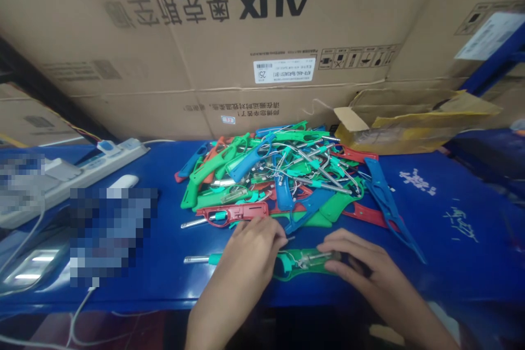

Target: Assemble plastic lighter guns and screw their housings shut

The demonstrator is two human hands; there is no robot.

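Note:
A half-built green utility lighter lies across the table's front, its metal tube pointing left. A clear fuel tank and thin white wires sit in its open shell. My right hand grips the shell's right end between thumb and fingers. Over the trigger area, my left hand has its fingertips pinched together; a thin grey tip shows beside them, too small to name. Just behind my left hand lies a red lighter shell with a metal tube. My left hand covers part of the green lighter.
A pile of green, blue and red lighter shells with tubes and wires fills the back middle. An opened carton stands behind right, against a large cardboard box. At left are a power strip, white cables and a blurred-out object.

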